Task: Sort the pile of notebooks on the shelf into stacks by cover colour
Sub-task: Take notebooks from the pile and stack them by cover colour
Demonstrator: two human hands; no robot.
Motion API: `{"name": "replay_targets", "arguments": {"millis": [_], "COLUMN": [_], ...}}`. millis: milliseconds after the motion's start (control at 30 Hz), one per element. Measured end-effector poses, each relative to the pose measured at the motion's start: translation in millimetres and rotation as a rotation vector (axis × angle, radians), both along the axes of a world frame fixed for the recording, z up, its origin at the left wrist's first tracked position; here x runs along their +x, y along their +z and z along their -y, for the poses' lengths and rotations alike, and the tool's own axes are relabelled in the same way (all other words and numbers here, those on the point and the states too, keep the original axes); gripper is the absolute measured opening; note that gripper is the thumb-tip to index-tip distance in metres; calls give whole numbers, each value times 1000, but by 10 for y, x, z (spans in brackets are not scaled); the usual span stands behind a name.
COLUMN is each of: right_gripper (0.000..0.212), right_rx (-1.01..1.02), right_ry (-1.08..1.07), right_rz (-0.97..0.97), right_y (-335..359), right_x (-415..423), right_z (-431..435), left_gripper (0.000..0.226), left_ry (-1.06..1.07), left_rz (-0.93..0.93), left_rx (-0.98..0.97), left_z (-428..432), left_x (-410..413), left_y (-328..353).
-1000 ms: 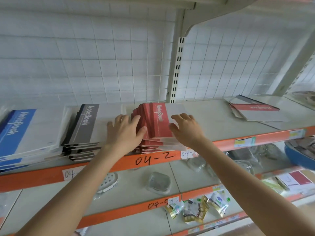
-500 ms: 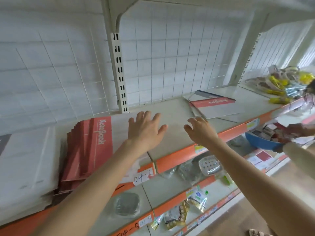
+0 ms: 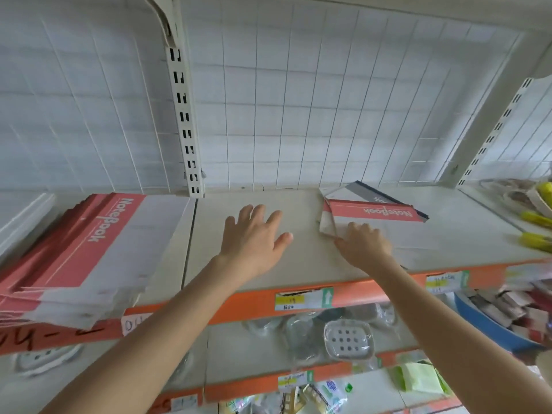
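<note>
Two or three loose notebooks lay skewed at the right of the shelf, a red notebook on top and a grey-banded notebook behind it; they looked thin, light and floppy, apt to slide, so best pinched at a corner. The right hand had its fingers bent onto the top cover's near left corner, thumb at the edge, though whether it gripped could not be told. The left hand hovered flat, fingers spread, over bare shelf between that pile and the red stack at left.
</note>
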State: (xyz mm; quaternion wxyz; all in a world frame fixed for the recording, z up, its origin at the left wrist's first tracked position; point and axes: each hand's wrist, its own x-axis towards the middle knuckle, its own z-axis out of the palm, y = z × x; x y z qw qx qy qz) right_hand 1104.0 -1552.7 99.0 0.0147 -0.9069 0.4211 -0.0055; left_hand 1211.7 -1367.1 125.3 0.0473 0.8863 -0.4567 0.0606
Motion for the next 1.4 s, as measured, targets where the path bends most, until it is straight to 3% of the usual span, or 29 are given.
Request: {"name": "replay_targets", "arguments": {"millis": [67,167,267,333,433,467,533,600,667,733,800,867,933,1000,1067,1233,1400], "right_gripper": [26,24,16,15,16,13,16,27,24,22,25,30,40,46,44,29,32], "right_rx": [-89,-133,-135,-148,-128,-105,-16,92,159,261,345,216,112,135,133,-171,-173], "right_ry": [74,154,247,317,538,633,817,983,1088,1057,874,572,269,86,59,184,168], "right_rz": [-14,23,121,205,490,582,649,622,572,443,402,408,245,88,74,-69,52], "right_y": [13,75,117,126,21,-29,-99,-92,-63,-47,-59,-63,-53,-55,-61,-20,112], "right_x": [3,-12,-66,-103,-122,-139,-189,-241,-277,-297,-272,-189,-108,-65,-51,-22,-19], "right_z": [29,66,64,36,26,48,107,186,268,429,632,845,1002,1090,1131,988,920], "left_gripper": [52,48,47,51,64,68,68,54,30,27,33,36,31,22,21,25,18], "left_ry": [28,81,180,281,379,393,457,531,555,600,618,626,634,623,604,574,523], "left_rz": [-21,-65,-250,-672,-1596,-1745,-1867,-1894,-1774,-1637,-1583,-1554,-1537,-1539,-1519,-1517,-1518], "left_rx": [15,-40,-258,-469,-863,-959,-1106,-1127,-1000,-907,-897,-903,-916,-907,-871,-852,-887], "left_z": [126,293,429,494,498,483,452,421,416,430,437,440,443,457,467,472,404], "left_x": [-64,-135,-144,-100,-26,19,90,103,66,21,-24,-34,-32,-49,-85,-136,-167], "left_y": [-69,-154,-156,-142,-126,-144,-173,-189,-182,-187,-153,-138,-146,-136,-115,-96,-127]}}
